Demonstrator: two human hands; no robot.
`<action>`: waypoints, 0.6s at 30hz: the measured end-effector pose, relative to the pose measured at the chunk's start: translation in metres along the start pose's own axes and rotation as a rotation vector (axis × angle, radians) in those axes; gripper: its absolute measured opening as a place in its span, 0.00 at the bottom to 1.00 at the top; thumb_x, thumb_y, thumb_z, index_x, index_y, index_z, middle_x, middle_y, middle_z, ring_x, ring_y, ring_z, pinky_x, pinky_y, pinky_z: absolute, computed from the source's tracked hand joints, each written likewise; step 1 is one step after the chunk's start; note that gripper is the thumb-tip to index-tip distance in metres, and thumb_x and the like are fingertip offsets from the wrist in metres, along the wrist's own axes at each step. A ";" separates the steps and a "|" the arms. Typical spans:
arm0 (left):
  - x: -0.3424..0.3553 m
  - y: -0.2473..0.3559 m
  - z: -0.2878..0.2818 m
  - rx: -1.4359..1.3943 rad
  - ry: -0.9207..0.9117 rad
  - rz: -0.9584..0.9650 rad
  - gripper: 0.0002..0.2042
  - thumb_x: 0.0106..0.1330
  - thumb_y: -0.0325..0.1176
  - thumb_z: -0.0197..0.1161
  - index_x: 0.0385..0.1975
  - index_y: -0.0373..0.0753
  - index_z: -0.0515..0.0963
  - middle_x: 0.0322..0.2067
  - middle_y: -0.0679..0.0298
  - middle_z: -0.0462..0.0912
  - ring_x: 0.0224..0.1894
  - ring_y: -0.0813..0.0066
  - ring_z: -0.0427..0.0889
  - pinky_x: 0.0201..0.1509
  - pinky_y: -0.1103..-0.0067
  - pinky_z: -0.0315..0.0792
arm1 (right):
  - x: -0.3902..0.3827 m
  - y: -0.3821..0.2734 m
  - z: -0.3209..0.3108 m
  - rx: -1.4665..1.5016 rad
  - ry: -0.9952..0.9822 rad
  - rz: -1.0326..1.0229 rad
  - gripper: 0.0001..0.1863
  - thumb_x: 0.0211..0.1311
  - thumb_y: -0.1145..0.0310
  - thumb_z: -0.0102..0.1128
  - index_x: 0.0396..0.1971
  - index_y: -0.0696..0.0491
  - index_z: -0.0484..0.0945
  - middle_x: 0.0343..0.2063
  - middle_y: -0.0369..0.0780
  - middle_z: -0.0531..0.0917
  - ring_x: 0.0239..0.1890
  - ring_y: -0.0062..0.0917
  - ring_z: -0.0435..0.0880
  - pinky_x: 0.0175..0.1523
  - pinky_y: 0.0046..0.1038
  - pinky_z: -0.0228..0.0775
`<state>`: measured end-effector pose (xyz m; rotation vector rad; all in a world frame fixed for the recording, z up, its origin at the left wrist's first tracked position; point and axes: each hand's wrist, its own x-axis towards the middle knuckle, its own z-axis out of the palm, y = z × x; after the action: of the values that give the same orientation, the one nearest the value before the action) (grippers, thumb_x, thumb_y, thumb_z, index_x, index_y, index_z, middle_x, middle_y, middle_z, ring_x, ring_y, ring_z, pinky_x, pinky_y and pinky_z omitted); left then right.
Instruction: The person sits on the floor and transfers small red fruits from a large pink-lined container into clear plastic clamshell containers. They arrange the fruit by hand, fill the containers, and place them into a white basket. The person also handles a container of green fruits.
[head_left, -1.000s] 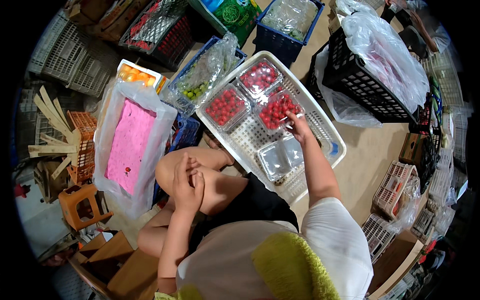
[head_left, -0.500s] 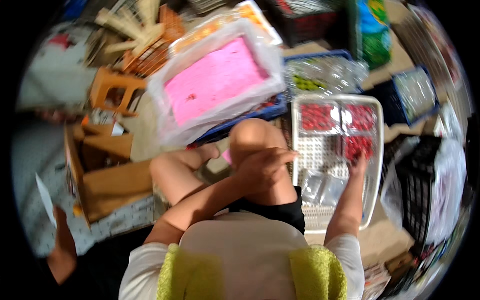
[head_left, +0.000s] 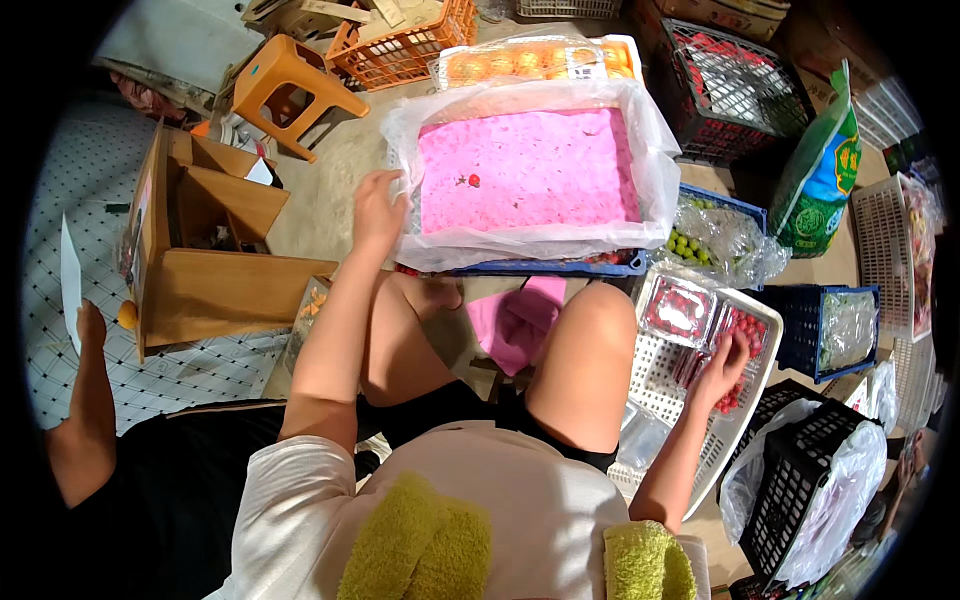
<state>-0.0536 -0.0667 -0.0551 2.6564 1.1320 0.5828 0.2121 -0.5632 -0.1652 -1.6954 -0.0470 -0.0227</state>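
Observation:
My left hand point(head_left: 379, 215) is at the left edge of a crate lined with a white sheet point(head_left: 400, 130). Its fingers curl against the liner. Pink paper point(head_left: 530, 170) covers the crate's contents, and one small red fruit point(head_left: 474, 181) lies on it. My right hand point(head_left: 725, 368) is over the clear boxes of red fruit in a white plastic basket point(head_left: 655, 375). Its fingers are bent down among the fruit, hiding what they hold, if anything. Left of it sits a filled clear box point(head_left: 677, 308); empty-looking clear packaging point(head_left: 645, 440) lies nearer me.
Green fruit point(head_left: 690, 245) under plastic fills a blue crate beyond the basket. Black crates point(head_left: 790, 480), a green bag point(head_left: 820, 170) and a blue crate point(head_left: 825, 330) crowd the right. An orange stool point(head_left: 290, 95) and wooden box point(head_left: 230, 300) stand left. Another person's hand point(head_left: 90, 325) holds a white sheet.
My left hand has moved from my knee out to the lined crate's left edge. My right hand stays at the fruit boxes, its fingers now bent over them. The view has turned and shifted.

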 end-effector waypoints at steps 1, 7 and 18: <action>0.006 0.003 0.005 0.022 0.012 0.106 0.18 0.51 0.26 0.64 0.45 0.39 0.78 0.48 0.53 0.76 0.51 0.53 0.73 0.59 0.65 0.66 | 0.012 -0.014 0.022 -0.078 -0.064 -0.054 0.14 0.69 0.69 0.53 0.49 0.60 0.72 0.46 0.39 0.77 0.48 0.22 0.74 0.56 0.23 0.64; 0.039 0.024 0.085 0.022 -0.269 0.221 0.12 0.54 0.25 0.62 0.38 0.46 0.81 0.38 0.59 0.78 0.46 0.59 0.76 0.47 0.67 0.72 | 0.040 -0.102 0.158 -0.065 -0.434 -0.147 0.15 0.67 0.70 0.56 0.52 0.57 0.72 0.46 0.40 0.78 0.46 0.24 0.76 0.53 0.25 0.67; 0.074 -0.003 -0.004 -0.540 -0.085 0.057 0.08 0.56 0.28 0.63 0.35 0.37 0.75 0.33 0.55 0.79 0.38 0.61 0.78 0.44 0.72 0.73 | 0.048 -0.076 0.152 -0.207 -0.371 -0.181 0.18 0.67 0.67 0.57 0.54 0.58 0.70 0.48 0.42 0.76 0.49 0.25 0.74 0.54 0.25 0.66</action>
<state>-0.0106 -0.0113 -0.0318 2.2256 0.7429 0.6671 0.2551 -0.4023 -0.1070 -1.8778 -0.4899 0.1571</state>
